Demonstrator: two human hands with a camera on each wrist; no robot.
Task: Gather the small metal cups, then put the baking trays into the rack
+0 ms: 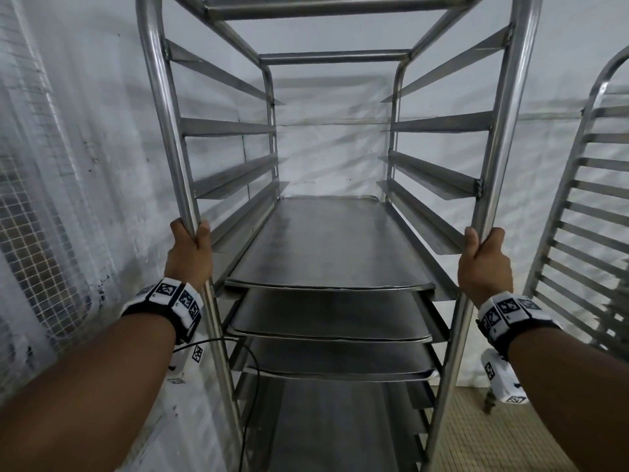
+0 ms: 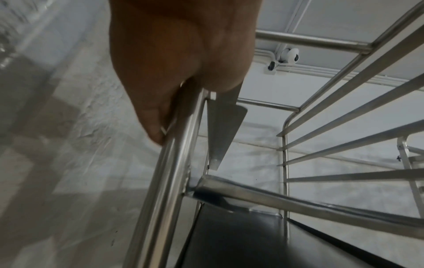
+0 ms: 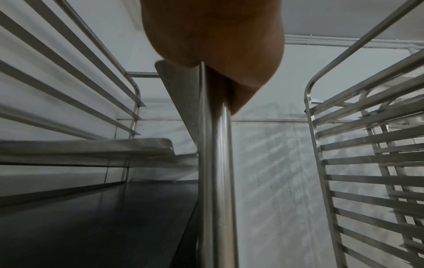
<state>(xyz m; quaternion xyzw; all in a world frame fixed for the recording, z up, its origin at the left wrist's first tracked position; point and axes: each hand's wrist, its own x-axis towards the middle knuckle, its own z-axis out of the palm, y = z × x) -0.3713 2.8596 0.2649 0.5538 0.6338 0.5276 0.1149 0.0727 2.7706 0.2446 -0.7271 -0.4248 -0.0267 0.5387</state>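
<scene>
A tall steel rack [image 1: 335, 6] stands in front of me against a white wall. Several flat metal baking trays [image 1: 326, 247] lie on its lower runners, one above another; the upper runners hold nothing. My left hand [image 1: 190, 248] grips the rack's front left post [image 2: 165, 190], fingers wrapped round the tube. My right hand [image 1: 483, 255] grips the front right post [image 3: 216, 172] at about the same height. No small metal cups are in view.
A second steel rack [image 1: 585, 206] with many bare runners stands close on the right, also seen as the second rack [image 3: 358, 159]. A wire mesh panel [image 1: 30, 233] behind plastic sheeting lines the left. A tiled floor [image 1: 476, 430] shows at lower right.
</scene>
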